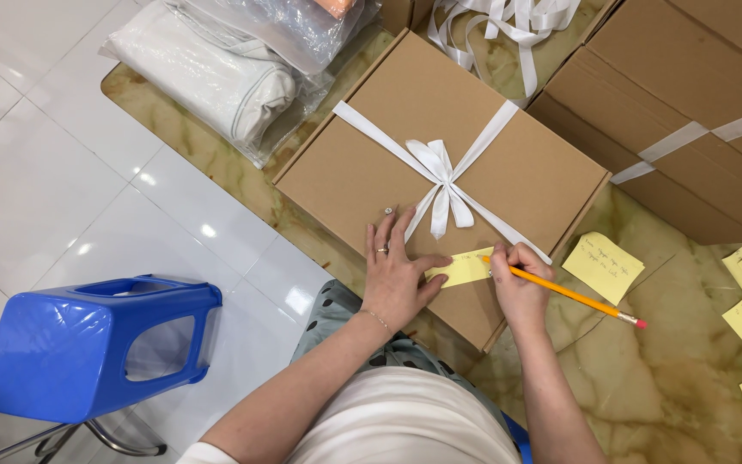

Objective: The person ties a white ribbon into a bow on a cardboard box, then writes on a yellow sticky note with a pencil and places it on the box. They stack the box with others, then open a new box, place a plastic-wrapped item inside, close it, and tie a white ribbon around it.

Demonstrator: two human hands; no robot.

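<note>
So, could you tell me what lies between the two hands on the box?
In the head view, a yellow sticky note lies between the left hand and right hand, on the cardboard box.

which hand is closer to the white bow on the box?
Left. The left hand lies flat just below the white bow; the right hand, gripping the pencil, is farther down-right.

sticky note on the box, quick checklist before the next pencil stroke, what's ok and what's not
1. Sticky note lies flat on the box lid near its front edge: ok.
2. Left hand pins the note, thumb on its left end: ok.
3. Right hand grips the pencil, eraser end pointing away: ok.
4. Pencil tip on the note: cannot tell, the fingers hide it.
5. Ribbon tails clear of the note: not ok, one tail runs down beside its right end.
6. Box fully on the table: cannot tell, the near corner is hidden by the arms.
</note>
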